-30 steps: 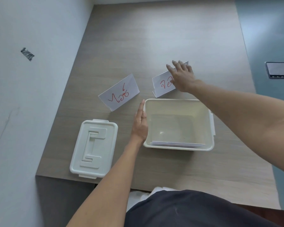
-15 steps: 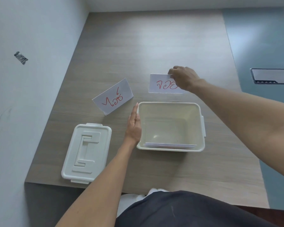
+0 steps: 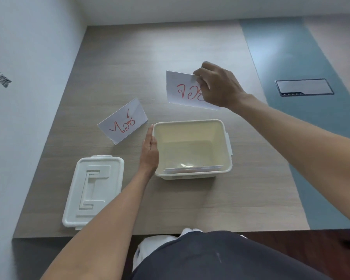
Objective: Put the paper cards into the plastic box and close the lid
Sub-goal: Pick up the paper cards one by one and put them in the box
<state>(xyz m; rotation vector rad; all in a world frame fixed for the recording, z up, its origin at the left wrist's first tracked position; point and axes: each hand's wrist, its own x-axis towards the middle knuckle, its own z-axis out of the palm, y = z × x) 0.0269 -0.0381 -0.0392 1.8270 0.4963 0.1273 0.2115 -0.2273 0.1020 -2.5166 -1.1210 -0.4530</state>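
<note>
1. Beyond the open plastic box (image 3: 192,170), the right hand (image 3: 218,87) pinches a paper card (image 3: 180,89) in the air.
2. Left hand (image 3: 150,152) lies flat, fingers straight, against the box's left wall.
3. A second card (image 3: 122,121) stands nearby; the lid (image 3: 93,190) lies left.
4. Cards (image 3: 194,169) lean inside the box.
5. Wooden table (image 3: 170,47), white wall (image 3: 28,57) left.

Both forearms are bare from wrist to the frame edge, with no sleeves, watch, bracelet or rings showing. The left hand (image 3: 150,153) and the right hand (image 3: 218,87) wear no gloves; the right hand's nails look short, though they are small in the view. At 6 o'clock, the lap is covered by dark charcoal fabric (image 3: 220,257), smooth, with a faint pale streak near its middle. At the fabric's 11 o'clock edge sits something white and rounded (image 3: 156,242), possibly a sock or shoe; which one cannot be told.
</note>
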